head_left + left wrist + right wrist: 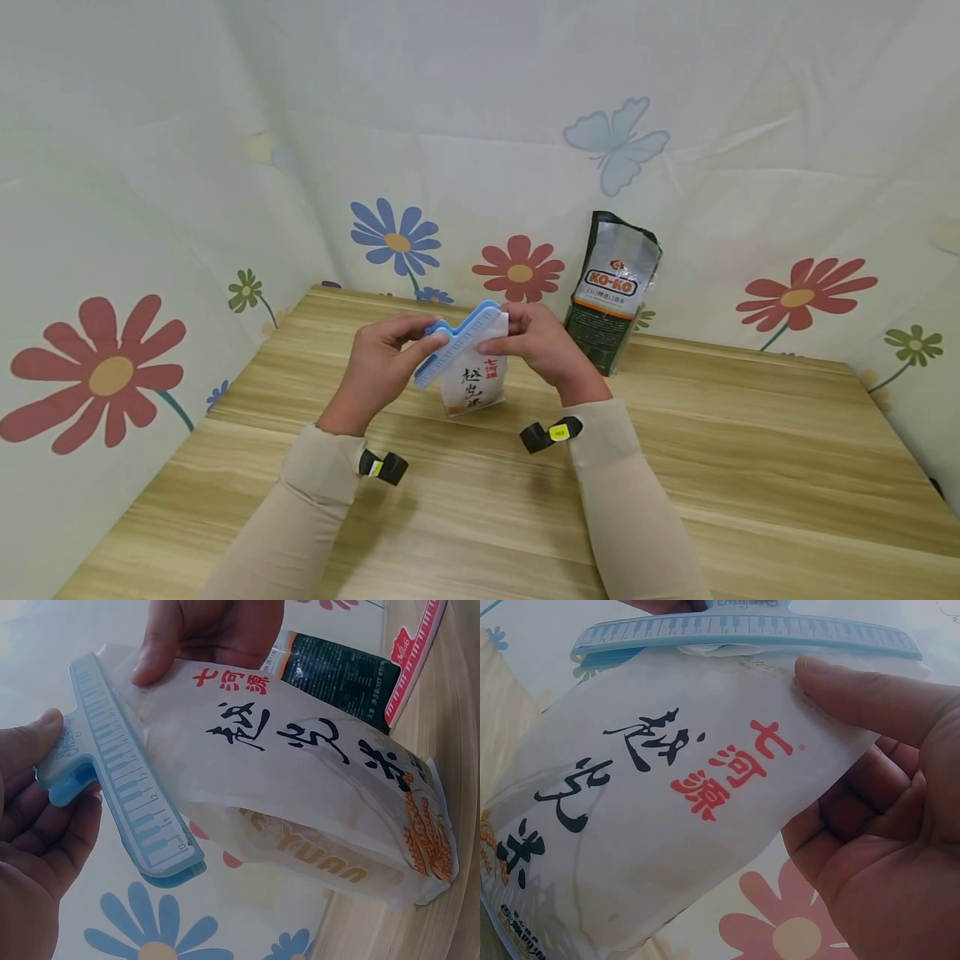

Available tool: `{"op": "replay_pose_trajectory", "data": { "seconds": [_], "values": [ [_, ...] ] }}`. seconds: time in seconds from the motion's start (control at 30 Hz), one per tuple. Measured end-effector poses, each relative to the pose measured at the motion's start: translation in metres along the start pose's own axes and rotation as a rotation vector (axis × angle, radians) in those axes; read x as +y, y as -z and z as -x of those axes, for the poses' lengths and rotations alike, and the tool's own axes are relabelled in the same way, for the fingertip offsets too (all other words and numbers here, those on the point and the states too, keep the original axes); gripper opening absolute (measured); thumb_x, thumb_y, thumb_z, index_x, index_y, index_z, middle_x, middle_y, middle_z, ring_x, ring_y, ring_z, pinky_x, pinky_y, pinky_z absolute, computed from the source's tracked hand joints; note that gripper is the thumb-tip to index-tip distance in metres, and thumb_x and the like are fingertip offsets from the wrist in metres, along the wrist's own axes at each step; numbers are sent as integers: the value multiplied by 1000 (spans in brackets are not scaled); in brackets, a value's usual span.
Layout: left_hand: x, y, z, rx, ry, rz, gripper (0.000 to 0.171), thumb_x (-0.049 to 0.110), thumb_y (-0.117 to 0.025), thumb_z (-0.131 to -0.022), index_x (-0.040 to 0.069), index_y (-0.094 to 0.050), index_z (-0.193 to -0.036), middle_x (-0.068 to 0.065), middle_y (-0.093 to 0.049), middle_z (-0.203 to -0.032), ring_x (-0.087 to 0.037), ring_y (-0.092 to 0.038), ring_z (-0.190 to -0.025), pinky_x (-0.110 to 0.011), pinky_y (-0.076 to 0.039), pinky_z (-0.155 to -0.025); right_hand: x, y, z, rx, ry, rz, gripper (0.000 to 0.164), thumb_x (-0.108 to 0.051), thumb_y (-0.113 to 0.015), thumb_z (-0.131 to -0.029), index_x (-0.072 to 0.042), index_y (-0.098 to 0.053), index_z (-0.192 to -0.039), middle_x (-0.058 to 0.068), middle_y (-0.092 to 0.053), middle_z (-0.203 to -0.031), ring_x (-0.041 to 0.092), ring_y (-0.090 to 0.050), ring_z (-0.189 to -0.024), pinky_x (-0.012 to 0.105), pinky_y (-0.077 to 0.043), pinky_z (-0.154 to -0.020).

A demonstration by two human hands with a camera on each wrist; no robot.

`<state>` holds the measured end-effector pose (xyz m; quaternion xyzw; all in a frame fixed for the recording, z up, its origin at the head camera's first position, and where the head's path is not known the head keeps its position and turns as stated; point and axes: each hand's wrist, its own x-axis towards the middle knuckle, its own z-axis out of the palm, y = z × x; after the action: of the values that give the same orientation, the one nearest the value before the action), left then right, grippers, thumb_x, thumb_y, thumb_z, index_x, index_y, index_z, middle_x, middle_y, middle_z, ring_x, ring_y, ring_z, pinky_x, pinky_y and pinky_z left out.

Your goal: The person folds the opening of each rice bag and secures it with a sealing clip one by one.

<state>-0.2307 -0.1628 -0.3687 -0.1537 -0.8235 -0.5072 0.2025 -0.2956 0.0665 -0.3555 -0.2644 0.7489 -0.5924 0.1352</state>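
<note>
A white rice bag (474, 385) with red and black characters stands at the middle of the table, its top pulled up between both hands. My left hand (378, 358) pinches the handle of a light blue bag clip (131, 772) printed with piano keys. The clip's long bar lies across the bag's top edge and slants in the head view. My right hand (542, 342) pinches the bag's upper corner, with the thumb on the printed face close to one end of the bar. In the right wrist view, gathered bag material shows just under the bar (742, 630).
A dark green and silver KO-KO rice bag (611, 292) stands at the back right, against the flower-printed cloth (465, 125). A red piano-patterned clip (412, 667) shows at the upper right of the left wrist view. Wood-grain tabletop (465, 517) extends in front.
</note>
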Motion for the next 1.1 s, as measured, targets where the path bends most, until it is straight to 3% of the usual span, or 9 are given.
{"op": "replay_pose_trajectory", "data": {
  "seconds": [0.3, 0.77, 1.1],
  "values": [
    [3, -1, 0, 12, -23, 4, 34, 27, -72, -88, 7, -71, -115, -8, -72, -101, -14, -67, -84, -35, -58, -77, 2, -1, -1, -3, 4, -2, 38, -5, -75, -82, -1, -65, -118, 17, -72, -108, 23, -71, -98, 41, -54, -91],
    [9, -3, 2, 22, -44, -14, 33, 28, -72, -88, 8, -72, -115, -5, -72, -101, -14, -65, -86, -23, -55, -74, 0, -3, -1, -8, -6, 9, 35, -6, -75, -83, -3, -67, -116, 15, -73, -108, 23, -71, -99, 41, -53, -92],
    [8, -7, 1, 6, -57, -10, 34, 24, -70, -90, 7, -69, -119, -8, -69, -105, -15, -64, -87, -20, -55, -75, 3, -2, -3, -3, -12, -3, 33, -7, -75, -83, -1, -67, -115, 15, -73, -105, 20, -71, -96, 38, -54, -90]
  ]
}}
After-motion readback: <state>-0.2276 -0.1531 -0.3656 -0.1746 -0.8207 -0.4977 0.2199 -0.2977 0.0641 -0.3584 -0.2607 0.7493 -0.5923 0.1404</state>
